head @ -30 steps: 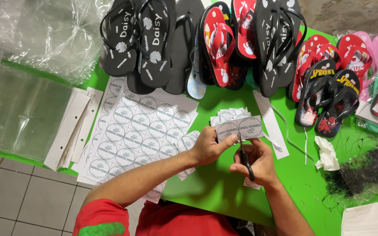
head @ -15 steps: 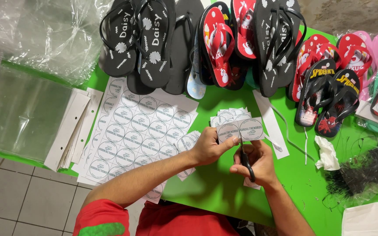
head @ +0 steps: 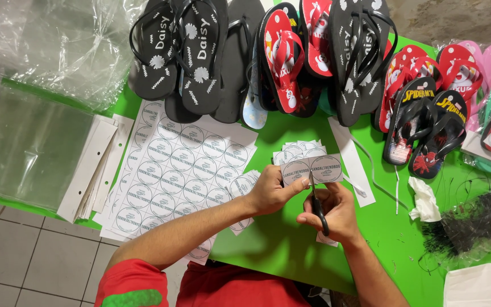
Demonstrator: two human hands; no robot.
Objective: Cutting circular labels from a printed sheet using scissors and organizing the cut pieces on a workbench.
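Green tabletop (head: 268, 250) above grey floor tiles (head: 41, 267) carries rubber flip-flops (head: 291, 57). Left hand (head: 271, 190) pinches white round-label strip (head: 312, 169); right hand (head: 331, 213) grips black scissors (head: 318, 207) at its lower edge.

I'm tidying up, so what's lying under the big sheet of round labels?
Under the label sheet more white sheets peek out at the left and bottom edges, on the green table. How many is hidden.

Bright, even light – sharp focus – glare on clear plastic bags (head: 58, 51)

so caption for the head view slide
Left hand holds a label strip while right hand snips it with scissors.
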